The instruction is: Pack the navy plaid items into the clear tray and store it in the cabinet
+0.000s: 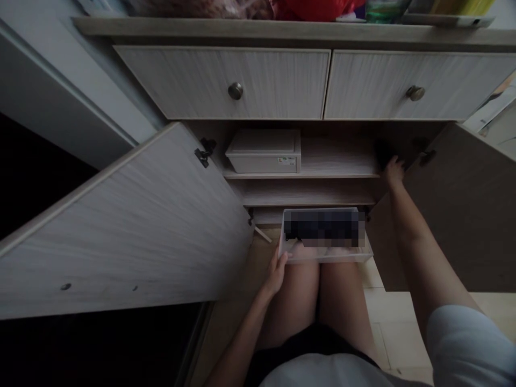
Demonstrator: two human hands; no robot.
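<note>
My left hand (277, 270) grips the left end of a clear plastic box (322, 258), thumb over its near rim. The box rests across my thighs; dark contents show inside, partly blurred out by a pixel patch. My right arm stretches forward into the open cabinet. At the right end of its upper shelf, my right hand (395, 171) is closed at a black object (382, 152), too dark to identify. A pale lidded box (264, 153) with a small label stands at the left of that same shelf.
Open cabinet doors flank me, one on the left (133, 231) and one on the right (455, 215). Above are two drawers with round knobs (235, 91). On the countertop (258, 33) sit a red bag (318, 8) and other items. A lower shelf (306, 192) lies beneath.
</note>
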